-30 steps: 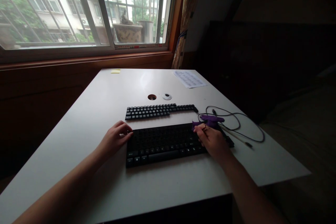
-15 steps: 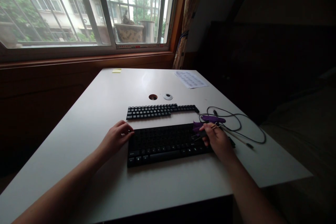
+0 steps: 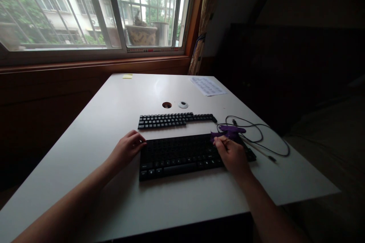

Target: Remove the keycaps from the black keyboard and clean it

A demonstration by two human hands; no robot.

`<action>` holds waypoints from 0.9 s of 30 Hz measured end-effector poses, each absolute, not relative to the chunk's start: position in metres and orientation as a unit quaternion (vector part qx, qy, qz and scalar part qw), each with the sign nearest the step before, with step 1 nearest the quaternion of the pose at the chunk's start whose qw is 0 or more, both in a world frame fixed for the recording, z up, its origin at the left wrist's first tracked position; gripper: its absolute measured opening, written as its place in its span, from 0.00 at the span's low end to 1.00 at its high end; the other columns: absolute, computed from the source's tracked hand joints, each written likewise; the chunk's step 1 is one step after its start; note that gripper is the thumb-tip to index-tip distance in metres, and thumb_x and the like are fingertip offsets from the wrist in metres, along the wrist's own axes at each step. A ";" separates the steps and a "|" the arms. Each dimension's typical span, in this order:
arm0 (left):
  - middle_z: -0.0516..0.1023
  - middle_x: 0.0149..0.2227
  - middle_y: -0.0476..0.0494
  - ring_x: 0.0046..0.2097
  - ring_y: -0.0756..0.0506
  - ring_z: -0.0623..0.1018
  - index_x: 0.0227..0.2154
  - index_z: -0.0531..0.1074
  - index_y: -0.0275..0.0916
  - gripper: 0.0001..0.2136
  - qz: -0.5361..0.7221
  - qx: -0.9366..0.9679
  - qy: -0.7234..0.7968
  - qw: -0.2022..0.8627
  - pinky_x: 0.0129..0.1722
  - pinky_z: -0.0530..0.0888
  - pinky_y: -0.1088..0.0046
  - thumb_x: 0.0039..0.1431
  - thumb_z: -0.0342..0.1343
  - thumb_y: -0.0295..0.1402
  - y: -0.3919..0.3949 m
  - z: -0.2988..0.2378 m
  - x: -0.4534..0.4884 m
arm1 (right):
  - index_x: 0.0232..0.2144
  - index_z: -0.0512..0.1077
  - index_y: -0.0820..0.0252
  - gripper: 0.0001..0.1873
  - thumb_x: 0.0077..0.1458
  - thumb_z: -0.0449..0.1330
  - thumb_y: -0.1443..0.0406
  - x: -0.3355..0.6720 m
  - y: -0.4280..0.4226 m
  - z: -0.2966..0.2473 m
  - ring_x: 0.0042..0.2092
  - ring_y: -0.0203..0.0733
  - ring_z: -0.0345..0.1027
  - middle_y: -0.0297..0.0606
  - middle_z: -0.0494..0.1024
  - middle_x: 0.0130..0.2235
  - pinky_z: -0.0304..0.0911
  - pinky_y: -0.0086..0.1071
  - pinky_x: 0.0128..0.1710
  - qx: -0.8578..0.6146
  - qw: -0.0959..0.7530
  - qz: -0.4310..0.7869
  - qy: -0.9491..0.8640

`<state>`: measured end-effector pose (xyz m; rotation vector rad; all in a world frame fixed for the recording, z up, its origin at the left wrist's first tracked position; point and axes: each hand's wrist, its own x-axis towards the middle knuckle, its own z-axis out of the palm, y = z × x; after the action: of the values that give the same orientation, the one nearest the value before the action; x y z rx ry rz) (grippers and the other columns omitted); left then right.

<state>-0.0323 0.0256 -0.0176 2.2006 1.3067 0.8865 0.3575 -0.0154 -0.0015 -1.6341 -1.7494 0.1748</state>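
Note:
A black keyboard lies before me; its upper rows look bare, while keycaps still sit on the lower rows. At its upper left corner, my left hand pinches the edge between thumb and fingers. My right hand is closed over the keyboard's right part. The dark, wire-pronged tool like a keycap puller seen in it earlier is hidden by the fingers now. Just behind these fingers is a crumpled purple cloth. Loose black keycaps stand in rows beyond the keyboard.
A black cable loops on the white table at right. Farther back are a round hole, a white ring-shaped cover, printed sheets and a yellow note. A barred window rises behind the table.
My right hand has shifted slightly left and turned, so the pronged tool no longer shows. My left hand stays on the keyboard's corner.

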 end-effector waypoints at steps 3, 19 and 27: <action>0.71 0.36 0.45 0.33 0.49 0.74 0.33 0.74 0.39 0.06 0.320 0.792 0.472 0.216 0.32 0.72 0.74 0.63 0.55 0.35 0.026 -0.018 -0.032 | 0.29 0.71 0.56 0.20 0.65 0.49 0.52 0.358 -0.014 -0.003 0.26 0.43 0.71 0.35 0.73 0.22 0.65 0.34 0.32 -0.637 0.353 0.066 -0.682; 0.72 0.37 0.45 0.33 0.49 0.74 0.33 0.74 0.38 0.06 0.312 0.789 0.480 0.223 0.33 0.72 0.74 0.63 0.55 0.34 0.027 -0.018 -0.032 | 0.30 0.67 0.57 0.24 0.63 0.49 0.46 0.369 -0.009 -0.013 0.16 0.33 0.60 0.28 0.67 0.17 0.56 0.25 0.15 -0.664 0.457 0.260 -0.532; 0.71 0.37 0.45 0.34 0.49 0.74 0.34 0.73 0.38 0.06 0.311 0.789 0.478 0.229 0.33 0.73 0.73 0.63 0.55 0.34 0.028 -0.020 -0.033 | 0.30 0.69 0.58 0.23 0.62 0.51 0.46 0.365 -0.013 -0.015 0.17 0.33 0.60 0.29 0.67 0.17 0.57 0.25 0.15 -0.661 0.471 0.238 -0.534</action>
<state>-0.0332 0.0277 -0.0202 2.1710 1.3164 0.8566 0.3647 -0.0130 -0.0147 -1.6185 -1.3066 0.5818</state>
